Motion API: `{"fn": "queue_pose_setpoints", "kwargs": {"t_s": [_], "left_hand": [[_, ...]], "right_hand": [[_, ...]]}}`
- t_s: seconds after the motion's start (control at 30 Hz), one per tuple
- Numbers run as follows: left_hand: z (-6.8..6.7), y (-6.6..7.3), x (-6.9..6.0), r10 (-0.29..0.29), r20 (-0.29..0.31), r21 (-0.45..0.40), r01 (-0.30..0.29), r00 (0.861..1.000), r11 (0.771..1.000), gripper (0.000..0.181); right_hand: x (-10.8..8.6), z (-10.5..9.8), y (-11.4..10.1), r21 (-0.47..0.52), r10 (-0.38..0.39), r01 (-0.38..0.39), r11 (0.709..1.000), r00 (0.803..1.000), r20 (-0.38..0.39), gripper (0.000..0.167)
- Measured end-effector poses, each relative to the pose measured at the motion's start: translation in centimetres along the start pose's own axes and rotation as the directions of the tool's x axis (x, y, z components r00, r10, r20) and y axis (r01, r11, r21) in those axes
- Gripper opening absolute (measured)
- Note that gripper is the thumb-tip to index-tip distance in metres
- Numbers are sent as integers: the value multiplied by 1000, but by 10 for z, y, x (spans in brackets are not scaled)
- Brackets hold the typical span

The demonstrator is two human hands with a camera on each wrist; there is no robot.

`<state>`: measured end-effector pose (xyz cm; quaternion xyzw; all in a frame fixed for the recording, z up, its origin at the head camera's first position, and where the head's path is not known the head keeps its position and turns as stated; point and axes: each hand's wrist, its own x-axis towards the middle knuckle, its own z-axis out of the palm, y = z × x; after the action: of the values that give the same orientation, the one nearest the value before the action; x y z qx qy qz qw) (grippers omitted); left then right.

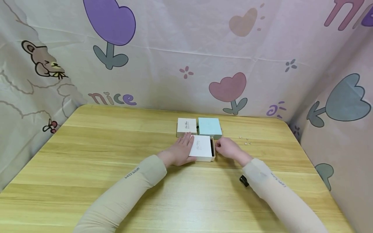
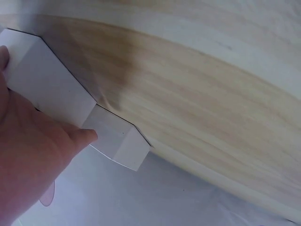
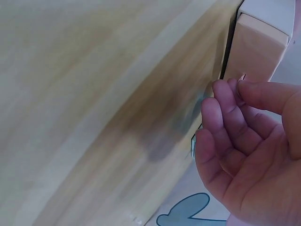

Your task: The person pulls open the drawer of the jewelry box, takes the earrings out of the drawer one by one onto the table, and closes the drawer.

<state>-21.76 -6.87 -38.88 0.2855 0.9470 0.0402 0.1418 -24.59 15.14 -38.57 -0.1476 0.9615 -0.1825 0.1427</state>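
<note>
A white drawer-style box point(image 1: 201, 147) with small lettering lies on the table, its inner drawer point(image 3: 256, 47) out a little at the right end. A dark strip of the inside shows there in the head view. My left hand point(image 1: 178, 152) holds the outer sleeve by its left end, fingers over the top and thumb along the near side. At the drawer's end my right hand point(image 1: 229, 148) pinches a small pull tab between thumb and index finger. The tab is mostly hidden by the fingertips. In the right wrist view its other fingers are loosely curled.
Behind the held box stand another white lettered box point(image 1: 186, 125) and a pale blue box point(image 1: 209, 127), side by side. Several tiny shiny pieces point(image 1: 246, 143) lie to the right of my right hand. A printed curtain point(image 1: 163, 64) hangs along the table's back edge.
</note>
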Motion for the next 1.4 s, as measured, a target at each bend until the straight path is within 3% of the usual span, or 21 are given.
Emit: {"fn": "queue_pose_setpoints", "kwargs": {"t_s": [1.4], "left_hand": [[1, 0, 0, -13, 9, 17, 13, 1000, 1000, 84]], "right_hand": [[-13, -10, 22, -53, 47, -48, 997, 999, -23, 22]]}}
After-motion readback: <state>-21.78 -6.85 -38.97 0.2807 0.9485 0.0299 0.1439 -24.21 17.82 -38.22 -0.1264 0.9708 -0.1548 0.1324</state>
